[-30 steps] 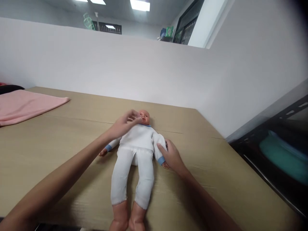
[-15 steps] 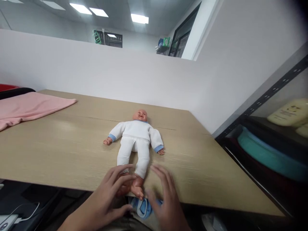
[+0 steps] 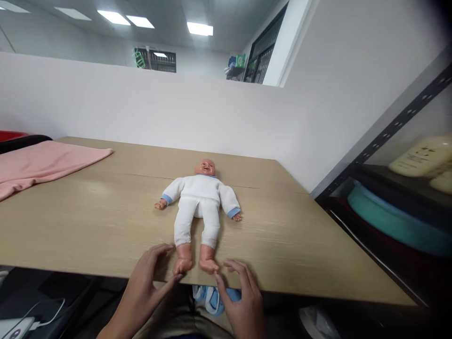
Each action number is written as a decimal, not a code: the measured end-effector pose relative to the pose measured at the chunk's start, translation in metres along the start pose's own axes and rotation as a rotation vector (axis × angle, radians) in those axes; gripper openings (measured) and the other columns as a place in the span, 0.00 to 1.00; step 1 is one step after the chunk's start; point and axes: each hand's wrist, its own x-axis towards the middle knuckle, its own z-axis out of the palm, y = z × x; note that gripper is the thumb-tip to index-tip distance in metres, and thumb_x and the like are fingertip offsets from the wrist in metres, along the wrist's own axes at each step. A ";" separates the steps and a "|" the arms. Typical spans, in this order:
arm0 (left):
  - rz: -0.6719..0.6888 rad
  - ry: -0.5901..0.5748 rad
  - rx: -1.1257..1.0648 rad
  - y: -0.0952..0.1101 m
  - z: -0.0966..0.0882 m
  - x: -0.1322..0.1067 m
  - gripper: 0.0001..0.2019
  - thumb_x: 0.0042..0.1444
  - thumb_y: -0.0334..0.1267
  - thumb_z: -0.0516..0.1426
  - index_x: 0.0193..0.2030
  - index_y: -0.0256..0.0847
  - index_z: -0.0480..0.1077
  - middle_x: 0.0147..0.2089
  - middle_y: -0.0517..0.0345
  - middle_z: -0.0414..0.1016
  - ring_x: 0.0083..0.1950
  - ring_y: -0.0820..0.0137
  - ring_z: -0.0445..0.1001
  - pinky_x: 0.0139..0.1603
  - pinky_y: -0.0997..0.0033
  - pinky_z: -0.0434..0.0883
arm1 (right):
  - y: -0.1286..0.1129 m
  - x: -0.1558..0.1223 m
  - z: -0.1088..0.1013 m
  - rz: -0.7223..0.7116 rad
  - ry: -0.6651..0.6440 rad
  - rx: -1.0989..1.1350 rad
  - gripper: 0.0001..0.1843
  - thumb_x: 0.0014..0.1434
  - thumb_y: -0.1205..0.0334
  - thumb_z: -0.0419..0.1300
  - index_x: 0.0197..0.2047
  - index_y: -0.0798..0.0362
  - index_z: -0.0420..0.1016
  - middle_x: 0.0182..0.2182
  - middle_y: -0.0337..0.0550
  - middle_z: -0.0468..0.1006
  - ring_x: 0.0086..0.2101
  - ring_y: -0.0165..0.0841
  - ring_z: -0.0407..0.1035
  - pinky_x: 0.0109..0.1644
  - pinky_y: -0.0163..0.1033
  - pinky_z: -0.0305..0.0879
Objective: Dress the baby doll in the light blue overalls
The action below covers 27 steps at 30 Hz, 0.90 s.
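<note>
A baby doll (image 3: 199,188) in a white top with blue cuffs and white trousers lies on its back on the wooden table (image 3: 282,235), bare feet toward me. My left hand (image 3: 150,278) is beside the foot on the left, thumb and fingers apart, the thumb tip close to the toes; whether it touches I cannot tell. On the other side, my right hand (image 3: 242,292) is open beside the other foot, its thumb near the toes. Below the table edge, between my hands, a light blue item with white trim (image 3: 213,300) rests at my lap, partly hidden.
A pink cloth (image 3: 52,160) lies on the left of the table, by a red and black object (image 3: 21,139). To the right, a shelf holds yellowish bottles (image 3: 423,157) and a teal basin (image 3: 391,221). A white device with a cable (image 3: 17,327) sits at lower left.
My hands have moved apart, off the doll's lower legs to either side of its feet. The feet, partly covered before, now show fully and lie farther apart.
</note>
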 end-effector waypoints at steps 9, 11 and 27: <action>0.333 -0.093 -0.041 -0.018 0.030 -0.070 0.10 0.69 0.35 0.64 0.52 0.58 0.82 0.44 0.56 0.88 0.45 0.53 0.88 0.59 0.43 0.84 | 0.012 -0.074 0.000 -0.137 -0.032 0.036 0.16 0.69 0.71 0.65 0.55 0.42 0.77 0.41 0.42 0.86 0.40 0.43 0.84 0.45 0.48 0.84; 0.270 -0.345 -0.085 -0.025 0.046 -0.081 0.11 0.71 0.37 0.61 0.53 0.58 0.82 0.46 0.53 0.89 0.47 0.52 0.88 0.57 0.43 0.85 | 0.026 -0.096 0.014 -0.045 -0.142 -0.075 0.16 0.71 0.64 0.65 0.60 0.42 0.79 0.50 0.47 0.89 0.48 0.49 0.85 0.51 0.54 0.85; -0.557 -0.328 -0.408 -0.039 0.129 -0.047 0.43 0.50 0.82 0.63 0.56 0.46 0.78 0.54 0.41 0.87 0.69 0.33 0.79 0.78 0.36 0.70 | 0.036 -0.115 -0.050 0.010 -0.399 -0.011 0.16 0.70 0.62 0.66 0.58 0.39 0.85 0.49 0.44 0.91 0.48 0.47 0.86 0.55 0.54 0.84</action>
